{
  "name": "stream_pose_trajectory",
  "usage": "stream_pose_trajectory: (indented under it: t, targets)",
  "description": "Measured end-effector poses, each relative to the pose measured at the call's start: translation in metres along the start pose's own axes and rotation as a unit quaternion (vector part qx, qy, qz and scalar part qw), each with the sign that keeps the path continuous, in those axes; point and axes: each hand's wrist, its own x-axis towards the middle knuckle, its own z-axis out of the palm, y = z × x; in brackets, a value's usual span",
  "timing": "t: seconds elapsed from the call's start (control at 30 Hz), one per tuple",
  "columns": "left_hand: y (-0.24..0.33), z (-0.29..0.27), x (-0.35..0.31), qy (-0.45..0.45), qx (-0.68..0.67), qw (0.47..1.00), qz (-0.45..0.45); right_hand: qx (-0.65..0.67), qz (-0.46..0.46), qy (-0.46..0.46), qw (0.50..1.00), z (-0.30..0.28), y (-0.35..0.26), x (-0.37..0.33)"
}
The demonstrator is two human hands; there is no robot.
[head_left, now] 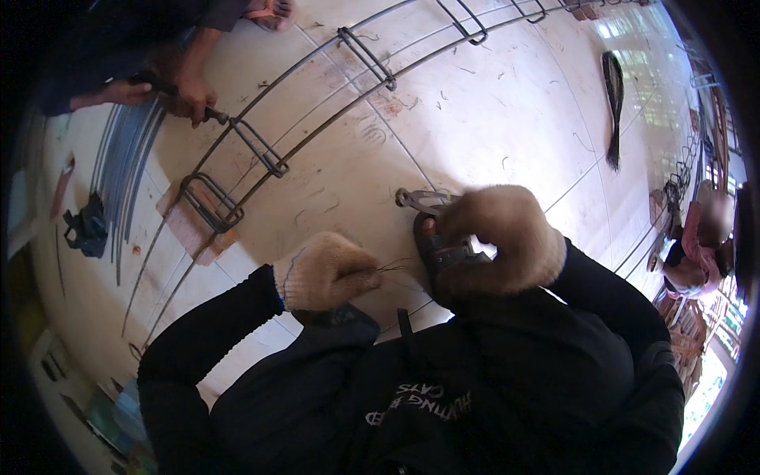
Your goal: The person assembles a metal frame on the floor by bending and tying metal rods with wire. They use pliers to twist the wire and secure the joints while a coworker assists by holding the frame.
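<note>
My left hand (pixel 328 273), in a cream knitted glove, is closed in a pinch. A few thin dark tie wires (pixel 393 267) stick out between its fingertips, pointing right. My right hand (pixel 507 237), in the same kind of glove, is curled round a grey metal hand tool that looks like pincers (pixel 419 199). The tool's head points left, and the glove hides its handles. Below it, partly behind the right hand, shows my foot in a dark strapped sandal (pixel 434 252). The two hands are apart.
A long steel rod frame with rectangular stirrups (pixel 368 59) curves across the floor ahead. Another person's hands (pixel 194 95) work on it with a tool at upper left. Loose rods (pixel 127 158), a black plastic bag (pixel 87 227) and a wire bundle (pixel 613 111) lie about. Another person (pixel 701 245) sits far right.
</note>
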Motion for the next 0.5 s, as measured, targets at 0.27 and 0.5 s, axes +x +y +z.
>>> stream_pose_trajectory:
  t: [0.27,0.5]
  targets:
    - [-0.017,0.016,-0.051,0.062,-0.138,0.962,-0.229,-0.185,0.215,0.061,0.957,0.062,0.130,0.012]
    - [-0.021,0.014,-0.042,0.167,-0.168,0.948,-0.213,-0.105,0.295,-0.080,0.946,0.089,0.134,0.029]
